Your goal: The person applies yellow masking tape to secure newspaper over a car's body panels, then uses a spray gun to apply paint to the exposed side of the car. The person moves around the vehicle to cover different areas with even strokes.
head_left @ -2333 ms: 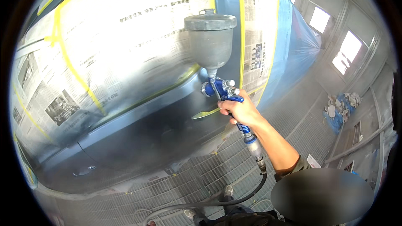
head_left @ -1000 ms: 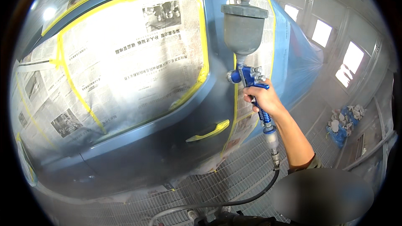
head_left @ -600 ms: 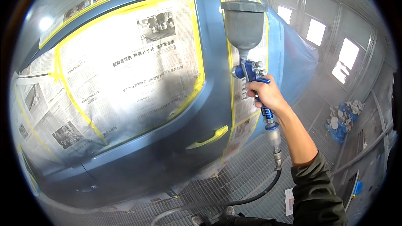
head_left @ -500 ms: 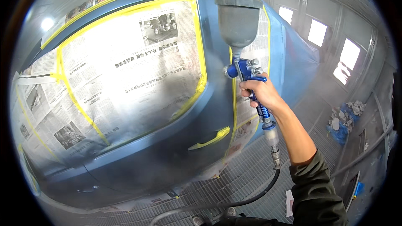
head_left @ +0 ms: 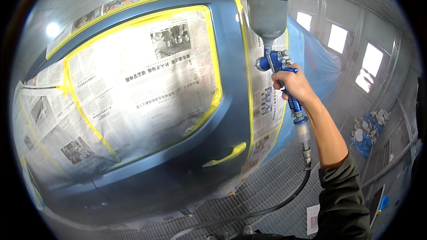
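Observation:
My right hand (head_left: 294,82) is wrapped round the handle of a blue spray gun (head_left: 276,62), with the arm stretched forward. A grey paint cup (head_left: 267,18) sits upright on top of the gun, whose nozzle points left. From the handle's bottom a dark air hose (head_left: 289,200) curves down and left. In front stands a blue-grey car body panel (head_left: 231,93). Newspaper (head_left: 151,84) edged with yellow tape (head_left: 216,62) covers its window, and the door handle (head_left: 225,155) is wrapped in yellow tape. My left hand is not in view.
Translucent blue plastic sheeting (head_left: 311,58) hangs behind the gun. Below lies a metal grate floor (head_left: 262,186). Crumpled paper and blue plastic (head_left: 367,131) are heaped by the right wall, where bright windows (head_left: 369,66) show. A printed sheet (head_left: 312,219) lies near my sleeve.
The spray gun and my right hand have shifted right, off the panel's edge and over the masking newspaper. The hose has followed. Haze near the nozzle looks thinner.

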Tool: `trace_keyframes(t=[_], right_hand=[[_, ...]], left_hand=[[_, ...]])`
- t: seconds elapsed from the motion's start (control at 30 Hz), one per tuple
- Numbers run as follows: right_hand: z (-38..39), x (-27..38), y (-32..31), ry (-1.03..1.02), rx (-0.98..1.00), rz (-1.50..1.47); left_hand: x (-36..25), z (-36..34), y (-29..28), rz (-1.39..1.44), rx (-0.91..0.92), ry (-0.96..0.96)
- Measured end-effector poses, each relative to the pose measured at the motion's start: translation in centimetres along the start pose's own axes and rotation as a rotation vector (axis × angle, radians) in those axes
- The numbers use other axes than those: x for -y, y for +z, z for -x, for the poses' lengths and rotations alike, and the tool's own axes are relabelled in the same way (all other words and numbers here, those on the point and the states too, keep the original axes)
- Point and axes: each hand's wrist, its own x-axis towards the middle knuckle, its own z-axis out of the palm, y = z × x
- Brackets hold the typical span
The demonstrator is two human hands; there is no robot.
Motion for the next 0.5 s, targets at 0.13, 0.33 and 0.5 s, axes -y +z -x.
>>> trace_keyframes(t=[0.13,0.33,0.5], right_hand=[[-0.3,1.1,-0.8,0.024,-0.175,0.102],[-0.7,4.2,1.1,-0.013,0.111,-0.069],[-1.2,7.0,2.9,-0.029,0.303,-0.164]], left_hand=[[-0.4,-0.3,0.8,0.084,0.015,-0.023],[-0.2,-0.5,1.0,0.219,-0.041,-0.024],[-1.8,0.1,0.9,0.279,-0.033,-0.101]])
